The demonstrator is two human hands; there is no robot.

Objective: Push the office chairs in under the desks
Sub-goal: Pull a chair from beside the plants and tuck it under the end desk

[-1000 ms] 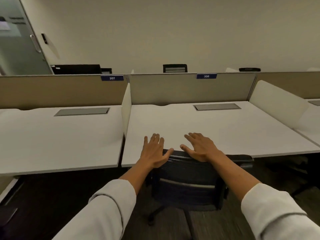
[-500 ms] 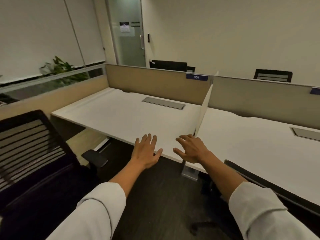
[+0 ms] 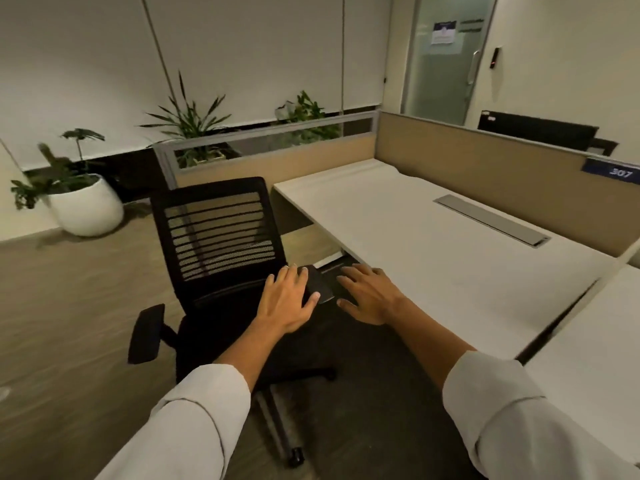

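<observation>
Mesh-back office chair (image 3: 214,233) sits at our 10 o'clock, outside the desk (image 3: 433,244). Our left hand (image 3: 285,299) is nearer, over its armrest (image 3: 318,284). Both it and our right hand (image 3: 370,296) are splayed, gripping nothing.

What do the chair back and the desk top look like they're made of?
Chair back: black mesh stretched in a rigid, likely plastic frame; the floor and wall show through its slatted weave. Desk top: smooth, matte off-white board, probably laminate; it is flat and even with only a soft sheen, and a grey, metal-looking cable flap sits flush in it.
</observation>
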